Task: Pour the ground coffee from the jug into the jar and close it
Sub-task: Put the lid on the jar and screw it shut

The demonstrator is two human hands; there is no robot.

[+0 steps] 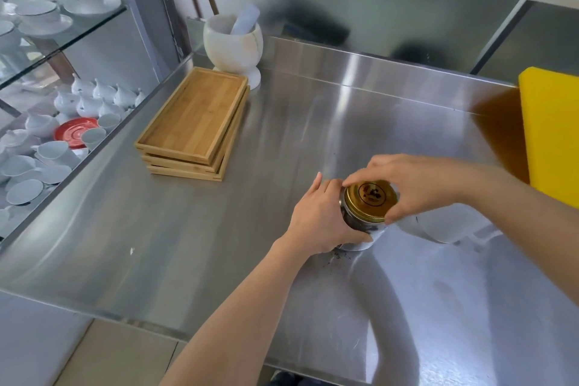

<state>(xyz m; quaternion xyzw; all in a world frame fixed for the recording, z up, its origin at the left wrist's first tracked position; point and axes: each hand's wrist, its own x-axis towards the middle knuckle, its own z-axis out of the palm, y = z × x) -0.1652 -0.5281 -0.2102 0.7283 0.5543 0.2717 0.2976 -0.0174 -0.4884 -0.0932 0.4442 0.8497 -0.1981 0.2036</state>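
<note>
A glass jar (363, 230) with dark coffee inside stands on the steel table (219, 244). A gold lid (370, 199) sits on top of the jar. My left hand (319, 216) wraps around the jar's left side. My right hand (416, 185) grips the lid's rim from the right, fingers spread around it. A white jug (438, 226) stands just right of the jar, partly hidden under my right forearm. A few dark coffee grains (336, 260) lie on the table at the jar's foot.
A stack of wooden trays (194, 122) lies at the back left, with a white mortar and pestle (233, 41) behind it. A yellow board (551, 135) leans at the right edge. Glass shelves of white cups (47, 72) stand on the left.
</note>
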